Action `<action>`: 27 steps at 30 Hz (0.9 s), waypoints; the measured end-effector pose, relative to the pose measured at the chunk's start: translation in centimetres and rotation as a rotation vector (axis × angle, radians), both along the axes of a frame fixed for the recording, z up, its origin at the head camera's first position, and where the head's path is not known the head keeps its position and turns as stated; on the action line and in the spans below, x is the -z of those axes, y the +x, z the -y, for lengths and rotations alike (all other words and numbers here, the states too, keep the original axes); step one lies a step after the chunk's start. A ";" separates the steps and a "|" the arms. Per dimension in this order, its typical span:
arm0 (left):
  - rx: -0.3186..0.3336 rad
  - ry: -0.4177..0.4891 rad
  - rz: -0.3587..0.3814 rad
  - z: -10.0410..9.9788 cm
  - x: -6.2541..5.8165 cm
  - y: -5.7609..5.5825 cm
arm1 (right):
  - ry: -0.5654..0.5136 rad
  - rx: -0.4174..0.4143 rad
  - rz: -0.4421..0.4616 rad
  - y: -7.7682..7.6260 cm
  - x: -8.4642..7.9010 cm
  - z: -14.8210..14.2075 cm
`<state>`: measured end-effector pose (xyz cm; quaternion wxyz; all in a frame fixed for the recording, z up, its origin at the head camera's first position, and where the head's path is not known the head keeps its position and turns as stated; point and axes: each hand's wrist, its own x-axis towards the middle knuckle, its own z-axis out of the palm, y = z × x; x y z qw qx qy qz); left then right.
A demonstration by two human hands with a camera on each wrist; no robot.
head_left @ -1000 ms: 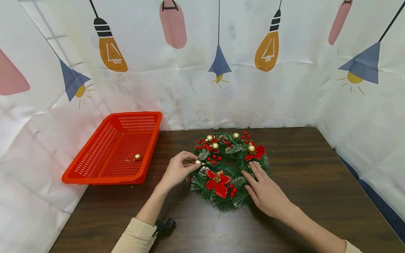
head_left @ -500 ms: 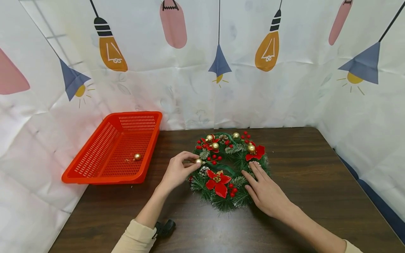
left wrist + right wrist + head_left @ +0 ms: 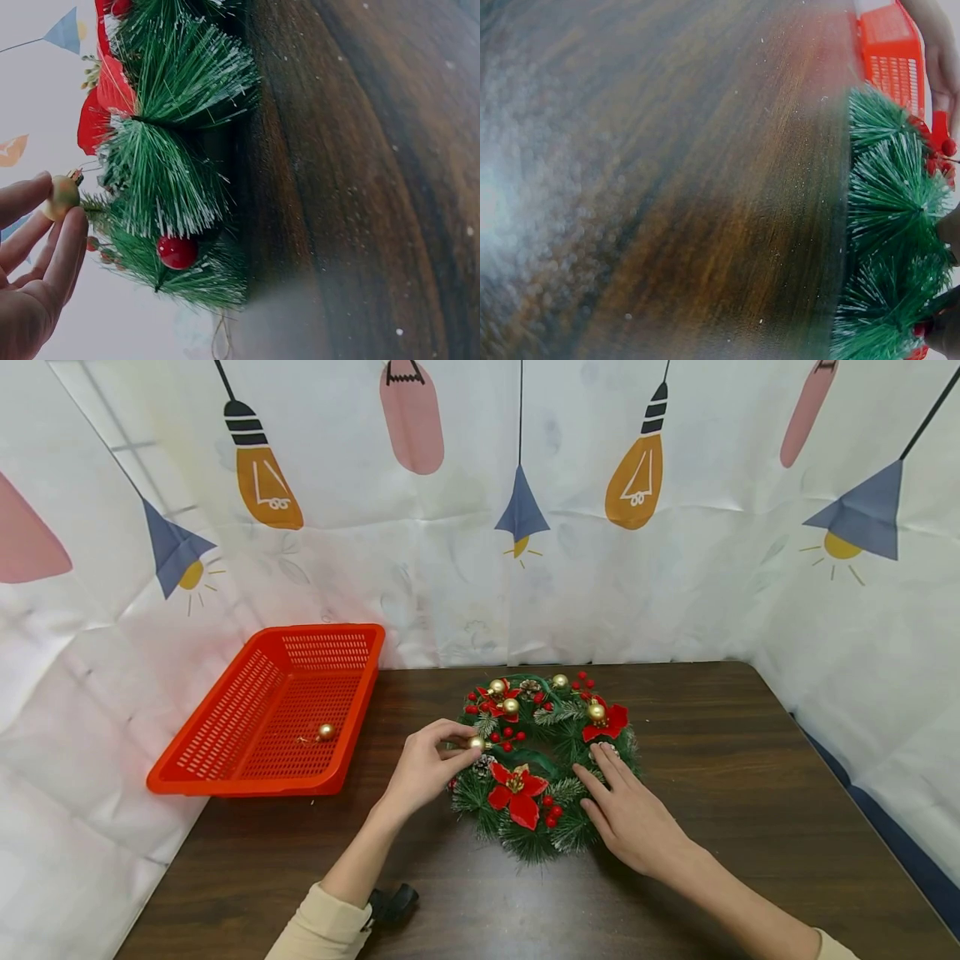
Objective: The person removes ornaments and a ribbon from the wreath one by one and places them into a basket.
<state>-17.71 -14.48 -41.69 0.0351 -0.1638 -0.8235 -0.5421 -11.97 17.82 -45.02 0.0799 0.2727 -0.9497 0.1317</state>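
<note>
A green Christmas wreath with red poinsettias, red berries, pine cones and gold baubles lies on the table. At its left side my left hand pinches a gold bauble between thumb and fingers, just over the greenery. The bauble's metal cap and thin wire point toward the wreath in the left wrist view. My right hand rests on the wreath's right side with fingers extended, touching the foliage near a frosted pine cone. Only dark parts of that hand show at the edge of the right wrist view.
To the left stands a red plastic basket with one gold bauble inside. The dark wooden table ends against a white curtain printed with lamps. A black strap device sits at my left wrist.
My left hand has shifted slightly right with the gold bauble, bringing it closer over the wreath. My right hand stays where it was.
</note>
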 end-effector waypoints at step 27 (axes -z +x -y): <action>0.085 -0.092 -0.156 -2.0 -1.7 -1.2 | -0.004 0.002 -0.007 0.0 0.0 -0.1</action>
